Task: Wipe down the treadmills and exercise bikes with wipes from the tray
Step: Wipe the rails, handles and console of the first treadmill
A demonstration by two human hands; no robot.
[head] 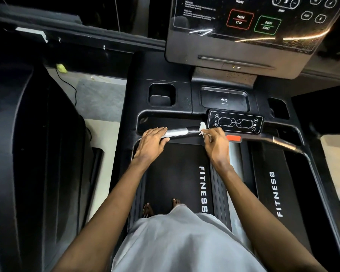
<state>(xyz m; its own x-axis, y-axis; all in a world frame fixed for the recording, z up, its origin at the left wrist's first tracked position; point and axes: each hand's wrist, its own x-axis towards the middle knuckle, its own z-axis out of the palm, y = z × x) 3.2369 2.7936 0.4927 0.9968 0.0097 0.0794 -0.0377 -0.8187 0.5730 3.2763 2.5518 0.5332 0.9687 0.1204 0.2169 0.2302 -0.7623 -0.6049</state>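
Grey shirt (181, 242); left grip (152, 141) flat on chrome bar (177, 132); right grip (217, 143) pinches crumpled wipe (202, 127).

The treadmill belt (177, 173) marked FITNESS carries two bare feet (148, 210).

place: gym | treadmill console (249, 22); belt (177, 173) marked FITNESS; neighbouring machine (37, 144)

Dim scene, deep shadow at left. Streaky glare on glossy console (263, 26) from overhead light. Wide-angle bending and motion blur at edges; centre sharp.
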